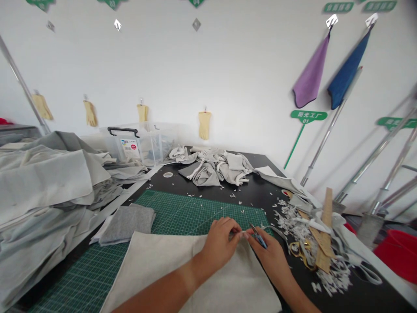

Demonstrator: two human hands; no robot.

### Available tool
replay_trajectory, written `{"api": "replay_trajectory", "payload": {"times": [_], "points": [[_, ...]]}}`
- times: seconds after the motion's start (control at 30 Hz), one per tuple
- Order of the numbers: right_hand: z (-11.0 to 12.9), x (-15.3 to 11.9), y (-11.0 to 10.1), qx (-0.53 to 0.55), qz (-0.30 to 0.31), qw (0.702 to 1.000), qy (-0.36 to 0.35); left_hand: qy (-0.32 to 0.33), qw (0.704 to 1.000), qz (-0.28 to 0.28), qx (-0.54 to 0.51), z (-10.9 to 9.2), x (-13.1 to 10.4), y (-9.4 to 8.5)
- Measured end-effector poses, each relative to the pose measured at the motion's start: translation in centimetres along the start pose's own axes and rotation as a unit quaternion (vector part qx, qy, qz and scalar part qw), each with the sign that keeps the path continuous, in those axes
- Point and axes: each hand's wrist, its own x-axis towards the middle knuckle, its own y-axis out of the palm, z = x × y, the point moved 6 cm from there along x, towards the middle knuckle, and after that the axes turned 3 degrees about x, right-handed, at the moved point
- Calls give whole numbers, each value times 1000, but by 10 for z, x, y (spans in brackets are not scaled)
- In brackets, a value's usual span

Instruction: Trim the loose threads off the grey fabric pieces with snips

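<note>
Pinching the far edge of smooth off-white cloth [159, 256] on the gridded mat [195, 213], the left hand [220, 241] was nearly closed; the right hand [269, 253] curled round slim, metal-tipped snips [260, 239].

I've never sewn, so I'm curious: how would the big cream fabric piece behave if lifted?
The big cream fabric piece would probably sag, as it creases near the right hand. It is likely light, looking thin at its edge. Lying broad and mostly flat, it seems unlikely to roll.
</note>
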Motion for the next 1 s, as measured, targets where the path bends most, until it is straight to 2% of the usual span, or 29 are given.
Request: {"api": "replay_trajectory", "payload": {"times": [0.2,0.4,0.83,1.0], "points": [[0,0,-1,2,-11,1000,-1,-25,997,32,-65,10,3,6],[7,-2,0,-22,2,1000,5,-34,993,27,-112,12,6,7],[7,-1,0,-34,-5,999,-3,-33,992,38,-120,13,5,9],[7,-2,1,-41,-6,999,-6,-33,992,26,-120,14,6,6]]}}
